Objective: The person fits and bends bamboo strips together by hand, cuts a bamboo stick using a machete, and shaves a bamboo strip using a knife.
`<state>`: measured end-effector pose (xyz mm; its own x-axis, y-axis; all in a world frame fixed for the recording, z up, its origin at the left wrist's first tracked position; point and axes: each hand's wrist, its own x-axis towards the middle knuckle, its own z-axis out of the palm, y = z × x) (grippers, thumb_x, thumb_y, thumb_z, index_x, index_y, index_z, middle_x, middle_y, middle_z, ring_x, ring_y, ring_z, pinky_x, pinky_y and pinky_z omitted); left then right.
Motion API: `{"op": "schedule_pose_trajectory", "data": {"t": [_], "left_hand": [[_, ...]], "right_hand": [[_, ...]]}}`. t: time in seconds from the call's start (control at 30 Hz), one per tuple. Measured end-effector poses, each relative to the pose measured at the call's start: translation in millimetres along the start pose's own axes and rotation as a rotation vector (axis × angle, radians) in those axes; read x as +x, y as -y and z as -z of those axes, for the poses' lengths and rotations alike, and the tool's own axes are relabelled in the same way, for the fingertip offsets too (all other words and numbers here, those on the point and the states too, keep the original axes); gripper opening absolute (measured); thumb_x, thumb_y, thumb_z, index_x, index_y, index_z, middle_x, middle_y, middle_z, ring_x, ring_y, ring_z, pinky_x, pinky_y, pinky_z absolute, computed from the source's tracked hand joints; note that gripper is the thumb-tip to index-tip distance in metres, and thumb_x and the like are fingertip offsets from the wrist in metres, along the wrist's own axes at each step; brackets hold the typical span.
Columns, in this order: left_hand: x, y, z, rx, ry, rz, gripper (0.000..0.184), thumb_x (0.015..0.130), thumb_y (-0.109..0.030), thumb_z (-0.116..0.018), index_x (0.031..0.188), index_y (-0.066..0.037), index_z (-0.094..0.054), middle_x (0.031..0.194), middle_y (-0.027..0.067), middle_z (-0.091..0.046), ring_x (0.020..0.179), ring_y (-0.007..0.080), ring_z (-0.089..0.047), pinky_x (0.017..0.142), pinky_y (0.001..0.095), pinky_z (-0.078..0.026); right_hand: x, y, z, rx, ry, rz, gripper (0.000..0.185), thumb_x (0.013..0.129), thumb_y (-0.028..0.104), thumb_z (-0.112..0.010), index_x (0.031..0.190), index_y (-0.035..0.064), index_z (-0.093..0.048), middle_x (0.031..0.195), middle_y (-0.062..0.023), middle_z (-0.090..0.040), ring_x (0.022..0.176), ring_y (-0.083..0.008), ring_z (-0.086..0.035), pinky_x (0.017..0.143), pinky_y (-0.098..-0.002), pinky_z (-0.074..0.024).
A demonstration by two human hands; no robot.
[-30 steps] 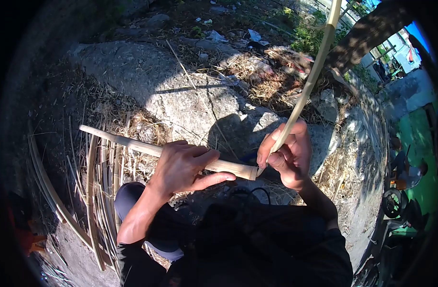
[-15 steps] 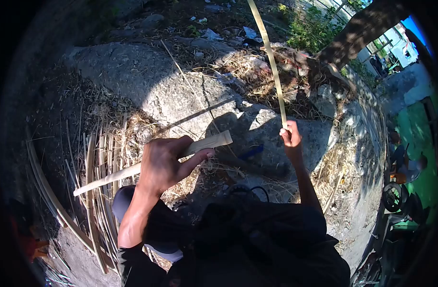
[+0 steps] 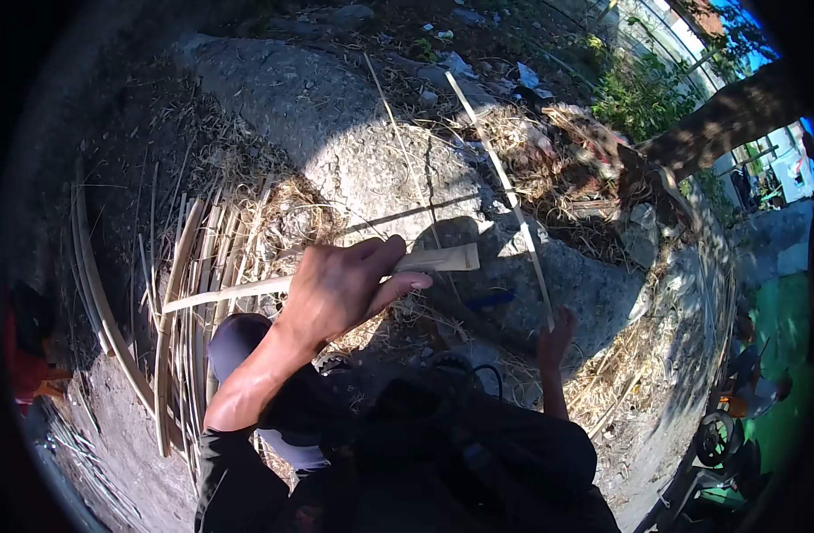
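My left hand (image 3: 340, 289) is closed around a long pale wood-coloured piece (image 3: 438, 258). Its broader, flared end sticks out to the right, and a narrower part runs out to the left over a pile of strips. Whether it is a tool or plain bamboo I cannot tell. On the right, my right hand (image 3: 556, 342), in shade, grips the lower end of a thin bamboo strip (image 3: 504, 182). That strip rises away from me, slanting up and left in front of the rock. The two held things are apart.
Long bamboo strips (image 3: 189, 258) lie piled at the left. A big grey rock (image 3: 353, 169) spans the ground ahead, with dry shavings (image 3: 522, 147) behind it. A tree trunk (image 3: 726, 129) leans at the upper right. People and a wheel (image 3: 716, 437) are at the far right.
My right hand has come down and nearer to my body, lowering the bamboo strip so its top now shows. The left hand keeps its hold; the view has shifted.
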<state>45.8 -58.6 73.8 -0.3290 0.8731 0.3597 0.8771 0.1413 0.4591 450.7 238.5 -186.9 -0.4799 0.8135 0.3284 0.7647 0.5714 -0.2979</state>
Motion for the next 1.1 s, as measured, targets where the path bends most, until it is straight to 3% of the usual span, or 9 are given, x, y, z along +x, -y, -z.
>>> {"op": "schedule_pose_trajectory", "data": {"t": [0.13,0.2,0.47,0.7,0.83,0.93,1.0,1.03,1.1], "left_hand": [[3.7,0.2,1.7,-0.028,-0.072,-0.128,0.045,0.094,-0.053,-0.07,0.099,-0.009,-0.072,0.075,0.0077,-0.068,0.058,0.0271,-0.067,0.052,0.0414,-0.05],[9.2,-0.1,4.0,-0.071,-0.098,-0.179,0.045,0.093,-0.054,-0.072,0.098,-0.009,-0.074,0.071,0.0056,-0.066,0.054,0.0261,-0.064,0.051,0.0404,-0.048],[12.5,-2.2,-13.9,-0.104,-0.095,-0.152,0.049,0.089,-0.056,-0.076,0.1,-0.009,-0.073,0.071,0.0062,-0.069,0.056,0.0269,-0.066,0.053,0.0414,-0.047],[17.4,0.6,-14.3,-0.061,0.032,-0.165,0.051,0.095,-0.059,-0.066,0.104,-0.009,-0.072,0.068,0.0094,-0.065,0.06,0.0337,-0.068,0.055,0.0442,-0.051],[21.8,-0.3,-16.1,-0.077,0.037,-0.087,0.047,0.096,-0.055,-0.068,0.1,-0.008,-0.071,0.073,0.0123,-0.066,0.065,0.0354,-0.068,0.06,0.0474,-0.051],[23.2,3.1,-22.2,-0.072,0.102,-0.013,0.046,0.095,-0.055,-0.069,0.097,-0.008,-0.071,0.074,0.012,-0.067,0.065,0.0349,-0.068,0.059,0.0465,-0.051],[19.0,9.0,-38.5,-0.088,0.027,0.017,0.043,0.094,-0.048,-0.074,0.089,-0.006,-0.07,0.073,0.01,-0.067,0.064,0.0324,-0.067,0.058,0.0442,-0.05],[18.3,12.0,-41.8,-0.051,0.103,0.071,0.041,0.095,-0.048,-0.073,0.088,-0.007,-0.07,0.07,0.0095,-0.067,0.061,0.0321,-0.066,0.057,0.0436,-0.05],[15.7,19.3,-48.7,0.043,0.171,0.112,0.041,0.099,-0.048,-0.069,0.087,-0.009,-0.071,0.062,0.0092,-0.066,0.055,0.0325,-0.065,0.054,0.0439,-0.051]], "right_hand": [[-51.5,-5.2,-6.5,0.062,0.239,0.061,0.054,0.083,0.006,-0.07,0.135,0.0052,-0.058,0.136,-0.0244,-0.052,0.129,-0.045,-0.05,0.108,-0.054,-0.0414],[-78.1,-8.2,-6.4,-0.174,0.368,0.156,0.059,0.08,0.012,-0.071,0.137,0.0066,-0.057,0.133,-0.0223,-0.054,0.128,-0.0415,-0.051,0.109,-0.0545,-0.0385],[-85.8,1.9,5.8,-0.143,0.372,0.157,0.057,0.076,0.016,-0.071,0.13,0.0061,-0.057,0.125,-0.0181,-0.055,0.124,-0.0371,-0.052,0.111,-0.0533,-0.0354],[-70.4,-17.4,-21.3,-0.28,0.553,0.156,0.057,0.072,0.03,-0.075,0.119,0.0027,-0.058,0.117,-0.0163,-0.062,0.118,-0.0368,-0.06,0.111,-0.0538,-0.0353],[-71.7,-13.8,-14.6,-0.325,0.73,0.083,0.072,0.076,0.038,-0.078,0.133,0.0026,-0.051,0.127,-0.0191,-0.065,0.121,-0.0383,-0.062,0.113,-0.0569,-0.0355],[-77.8,0.8,4.1,-0.234,0.751,0.182,0.059,0.083,0.044,-0.074,0.118,0.0001,-0.057,0.11,-0.021,-0.071,0.104,-0.0413,-0.07,0.1,-0.0575,-0.0451],[-68.8,33.1,26.8,0.044,0.957,-0.045,0.063,0.087,0.056,-0.072,0.114,-0.0001,-0.062,0.097,-0.022,-0.073,0.095,-0.0429,-0.071,0.084,-0.0534,-0.0534],[-75.6,28.7,24.8,0.042,0.963,-0.042,0.063,0.087,0.056,-0.072,0.114,-0.0001,-0.062,0.097,-0.022,-0.073,0.095,-0.0429,-0.071,0.084,-0.0534,-0.0534],[-93.5,22.0,19.0,0.187,0.968,-0.111,0.06,0.09,0.059,-0.07,0.105,0.0011,-0.069,0.083,-0.018,-0.072,0.078,-0.0373,-0.072,0.07,-0.0472,-0.0534]]}}
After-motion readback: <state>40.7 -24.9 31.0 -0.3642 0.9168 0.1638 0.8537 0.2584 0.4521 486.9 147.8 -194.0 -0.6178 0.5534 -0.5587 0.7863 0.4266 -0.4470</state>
